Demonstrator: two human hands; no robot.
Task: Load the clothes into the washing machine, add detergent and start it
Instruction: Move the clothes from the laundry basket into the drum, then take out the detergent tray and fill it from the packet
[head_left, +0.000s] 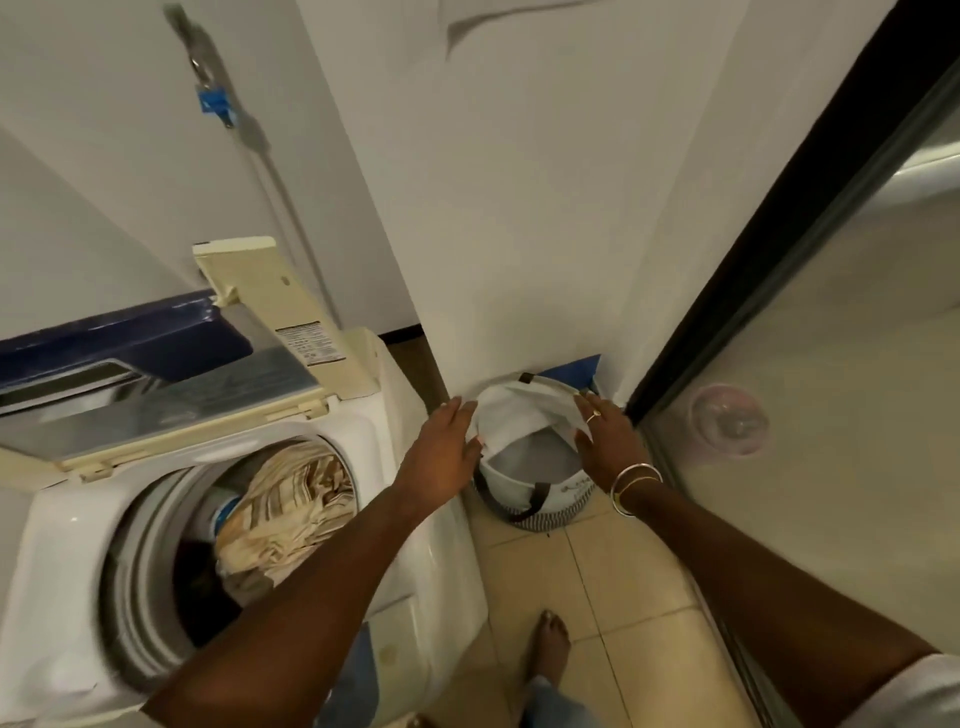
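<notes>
Low in the middle of the frame, both hands reach down to a white laundry basket (496, 480) standing on the tiled floor (623, 597) at the foot of the wall (519, 208). The left hand (441, 447) lies with its fingers nearly straight along the left side of a fold of white fabric (519, 415) at the basket's mouth, its thumb pressed onto the fabric so that it pinches the edge. The right hand (608, 441), wearing a ring (594, 414) and with bangles (634, 483) on its wrist, spreads its fingers over the right side of the same fabric and nips it against the thumb. Whether this fabric is a garment or the basket's own lining cannot be told; below it the basket's inside shows only grey. Left of the basket stands the top-loading washing machine (67, 519), its lid (208, 405) folded up and back. Its drum (140, 561) holds a crumpled cream cloth with brown stripes (291, 499), with darker laundry beneath it. A bare foot (550, 644) rests on the tiles at lower centre. A hose with a blue fitting (213, 104) runs down the wall at upper left, and a dark-framed glass door (831, 415) fills the right side.
</notes>
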